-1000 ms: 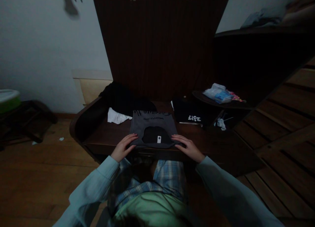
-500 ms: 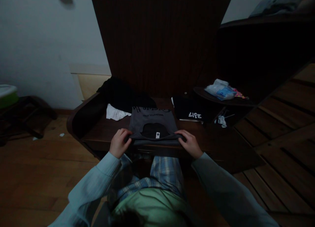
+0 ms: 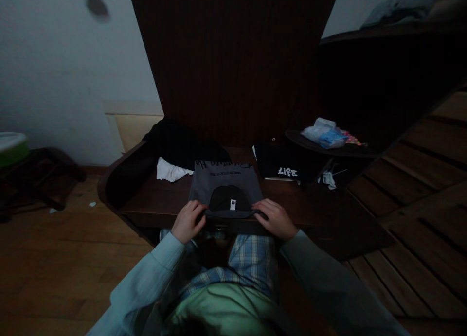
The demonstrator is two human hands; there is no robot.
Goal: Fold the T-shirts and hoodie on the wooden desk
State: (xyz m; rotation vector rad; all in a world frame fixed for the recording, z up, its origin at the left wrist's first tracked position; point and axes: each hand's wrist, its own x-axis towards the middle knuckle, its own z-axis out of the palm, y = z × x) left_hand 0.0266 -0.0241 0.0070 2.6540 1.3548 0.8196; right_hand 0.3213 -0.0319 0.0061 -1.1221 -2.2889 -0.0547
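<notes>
A dark grey T-shirt [image 3: 228, 177] with black lettering lies folded at the front edge of the dark wooden desk [image 3: 146, 200]. Its neck opening, with a small white label inside, faces me. My left hand [image 3: 188, 221] pinches the shirt's near edge left of the collar. On the other side of the collar, my right hand [image 3: 276, 218] grips the same edge, thumb beneath and fingers on top. The ends of the fingers are partly lost in the dark cloth.
Black clothing [image 3: 178, 141] and a white cloth [image 3: 171, 169] lie left of the shirt. To the right are a folded black garment with white print [image 3: 279, 163] and a small shelf bearing a plastic bag [image 3: 324, 133]. A stool [image 3: 40, 168] stands at far left.
Both hands have moved closer together and slightly towards me, still on the shirt's near edge. The collar edge between them has drawn in and down over the desk's front edge.
</notes>
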